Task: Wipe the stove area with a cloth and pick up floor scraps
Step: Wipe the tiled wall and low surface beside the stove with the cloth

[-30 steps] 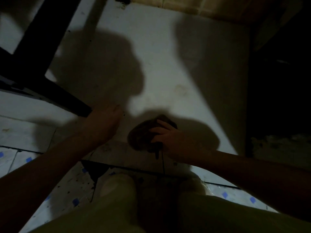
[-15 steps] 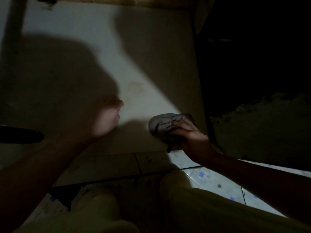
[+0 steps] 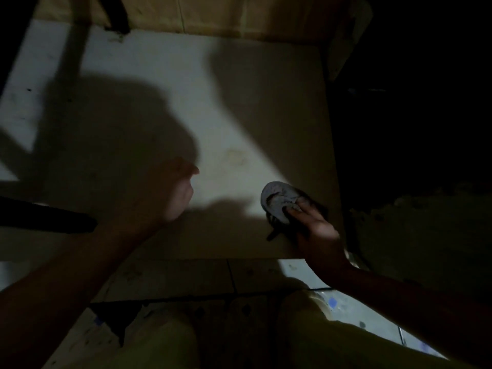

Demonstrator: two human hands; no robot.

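Right hand [image 3: 316, 225] presses the bunched cloth [image 3: 279, 202] onto the worktop [image 3: 165, 81]; left hand [image 3: 177, 191] loosely curled, empty (wiping step; next stroke toward the stain [image 3: 235, 157]).

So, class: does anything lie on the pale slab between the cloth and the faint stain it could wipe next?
Nothing visible does. The right hand presses the cloth on the slab; the stain lies up-left across bare surface.

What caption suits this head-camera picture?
Right hand presses a crumpled cloth onto the pale slab; left hand empty.
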